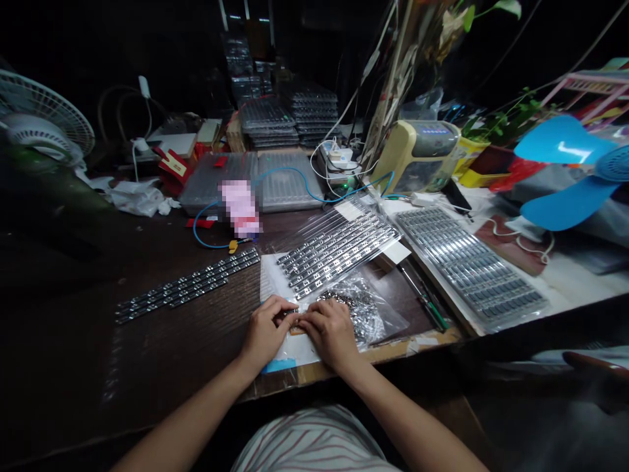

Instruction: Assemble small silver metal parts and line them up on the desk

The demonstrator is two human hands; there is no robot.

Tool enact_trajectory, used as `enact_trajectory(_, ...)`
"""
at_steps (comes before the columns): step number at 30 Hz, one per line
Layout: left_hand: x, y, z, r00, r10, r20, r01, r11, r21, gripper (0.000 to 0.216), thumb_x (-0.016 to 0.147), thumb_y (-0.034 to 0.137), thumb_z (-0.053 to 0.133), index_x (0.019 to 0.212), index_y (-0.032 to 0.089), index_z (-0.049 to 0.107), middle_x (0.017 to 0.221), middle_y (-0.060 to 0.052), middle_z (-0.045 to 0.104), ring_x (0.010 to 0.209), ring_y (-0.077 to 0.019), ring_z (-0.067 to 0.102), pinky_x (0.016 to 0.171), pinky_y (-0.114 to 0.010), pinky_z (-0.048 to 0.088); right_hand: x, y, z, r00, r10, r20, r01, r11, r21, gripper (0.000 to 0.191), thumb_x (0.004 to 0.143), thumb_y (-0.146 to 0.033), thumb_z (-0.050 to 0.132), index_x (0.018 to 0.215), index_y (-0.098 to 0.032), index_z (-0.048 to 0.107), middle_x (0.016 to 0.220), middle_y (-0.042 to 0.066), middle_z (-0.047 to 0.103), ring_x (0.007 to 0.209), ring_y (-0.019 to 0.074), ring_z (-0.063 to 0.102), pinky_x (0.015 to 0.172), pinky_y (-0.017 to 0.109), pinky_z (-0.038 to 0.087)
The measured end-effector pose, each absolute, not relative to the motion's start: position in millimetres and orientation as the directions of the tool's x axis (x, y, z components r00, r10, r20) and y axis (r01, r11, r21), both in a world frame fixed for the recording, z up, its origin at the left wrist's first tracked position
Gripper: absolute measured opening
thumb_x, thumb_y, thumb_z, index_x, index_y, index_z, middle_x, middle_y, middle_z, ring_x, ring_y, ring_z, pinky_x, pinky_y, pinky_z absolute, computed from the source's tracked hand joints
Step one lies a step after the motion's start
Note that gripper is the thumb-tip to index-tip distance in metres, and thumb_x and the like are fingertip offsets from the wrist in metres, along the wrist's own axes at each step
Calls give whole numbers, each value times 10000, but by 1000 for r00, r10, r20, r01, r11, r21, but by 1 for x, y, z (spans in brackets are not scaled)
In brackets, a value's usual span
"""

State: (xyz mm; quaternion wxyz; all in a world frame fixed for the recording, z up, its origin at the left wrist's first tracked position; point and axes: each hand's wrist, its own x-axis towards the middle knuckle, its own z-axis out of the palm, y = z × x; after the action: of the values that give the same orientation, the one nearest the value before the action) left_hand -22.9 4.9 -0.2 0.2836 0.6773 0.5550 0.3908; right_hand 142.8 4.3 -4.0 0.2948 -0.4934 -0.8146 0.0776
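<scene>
My left hand (266, 328) and my right hand (330, 331) meet over a white sheet (275, 278) at the desk's front edge. Both are closed in a pinch on a small dark strip (289, 319) between their fingertips. Just behind my right hand lies a clear bag of small shiny metal parts (361, 307). Several filled strips (339, 248) lie in rows on clear plastic behind the sheet. To the left, more dark strips (189, 284) lie in a diagonal line on the dark desk.
A large tray of small parts (469, 265) sits at the right, with a green-handled tool (425, 298) beside it. Stacked trays (289, 118), a blue cable (295, 174), a beige machine (417, 154), a white fan (44, 124) and a blue fan (574, 170) ring the desk.
</scene>
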Motion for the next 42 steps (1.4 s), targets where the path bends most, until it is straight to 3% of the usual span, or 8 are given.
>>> enact_trajectory(5, -23, 5, 0, 82, 975, 205, 533, -217, 818, 92, 816, 203, 605, 853, 188, 688, 847, -32, 643, 775, -142, 609, 606, -216, 464, 152, 3, 4, -346, 850, 398, 776, 498, -388, 141, 848, -304, 641, 979, -289, 692, 947, 18, 653, 863, 176, 512, 745, 324, 327)
enact_trajectory(8, -23, 5, 0, 80, 975, 205, 533, -216, 818, 96, 818, 210, 601, 850, 189, 690, 838, -31, 643, 761, -142, 609, 592, -215, 462, 172, 4, 11, -329, 863, 383, 835, 455, -309, 240, 860, -264, 620, 1098, -264, 649, 1076, 42, 642, 932, 205, 504, 765, 339, 338)
enact_trajectory(11, -22, 5, -1, 79, 976, 204, 535, -214, 817, 103, 819, 220, 599, 849, 190, 693, 835, -32, 646, 735, -138, 606, 575, -215, 458, 189, 4, 10, -355, 871, 339, 858, 448, -253, 250, 852, -300, 631, 1096, -253, 648, 1060, 52, 648, 924, 219, 505, 752, 342, 345)
enact_trajectory(16, -23, 6, 4, 69, 979, 194, 522, -201, 829, 102, 813, 217, 603, 842, 182, 695, 844, -38, 658, 751, -145, 609, 585, -222, 461, 191, 5, -4, -296, 871, 392, 832, 437, -341, 136, 900, -274, 562, 887, -234, 691, 865, 36, 651, 819, 173, 528, 708, 303, 362)
enact_trajectory(25, -13, 12, 17, 184, 944, 273, 553, -329, 766, 102, 818, 227, 615, 876, 203, 696, 854, -41, 647, 807, -164, 604, 704, -272, 476, 192, 9, -9, -211, 848, 486, 753, 458, -472, 160, 917, -253, 524, 918, -224, 681, 895, 41, 665, 838, 168, 576, 727, 301, 407)
enact_trajectory(31, 2, 2, 5, 300, 916, 267, 590, -398, 702, 99, 817, 234, 634, 896, 208, 688, 840, -42, 632, 829, -178, 579, 760, -298, 458, 193, 8, -10, -183, 866, 465, 739, 433, -516, 134, 869, -301, 612, 789, -197, 641, 786, 16, 671, 768, 165, 585, 719, 300, 392)
enact_trajectory(42, 1, 2, 0, 329, 908, 259, 582, -411, 702, 85, 828, 221, 619, 883, 210, 682, 834, -46, 637, 823, -178, 588, 760, -311, 469, 193, 10, -12, -196, 858, 474, 733, 450, -511, 191, 930, -244, 500, 1008, -222, 673, 875, 39, 691, 825, 167, 604, 742, 300, 437)
